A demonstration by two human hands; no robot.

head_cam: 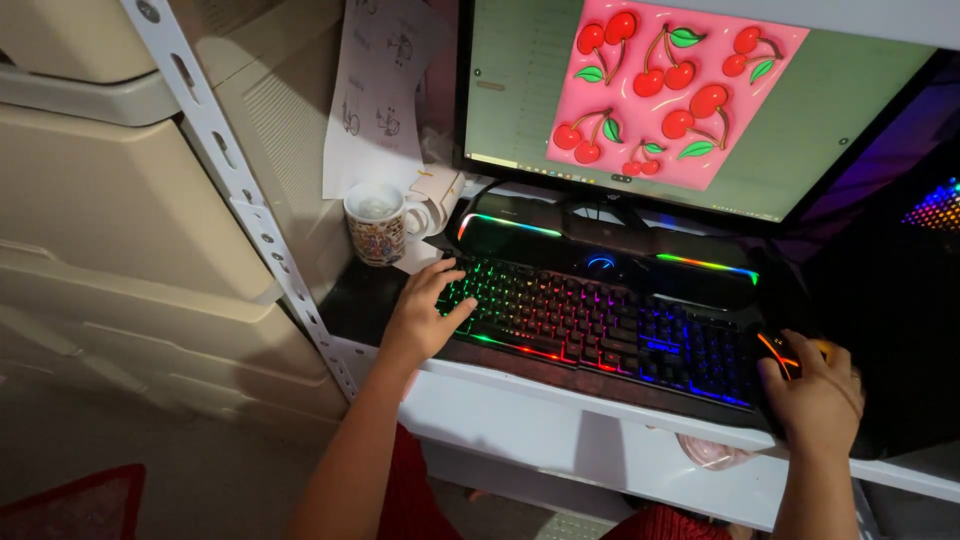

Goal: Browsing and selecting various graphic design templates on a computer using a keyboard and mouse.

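From the left, I see a patterned mug (378, 222) standing on the dark worktop (352, 300), just beside the keyboard's (600, 325) left end. My left hand (425, 315) rests flat there, fingers (447, 275) spread loosely over the leftmost keys, gripping nothing. The keyboard's long axis runs left to right, dipping toward the right. At its right end, touching distance away, my right hand (815, 395) cups the mouse (790, 352), fingers curled over it.

A wide monitor (690, 100) stands above both hands, showing a pink square of red cherries on pale green.

A white sheet of sketches (385, 90) hangs above the left hand (425, 315).
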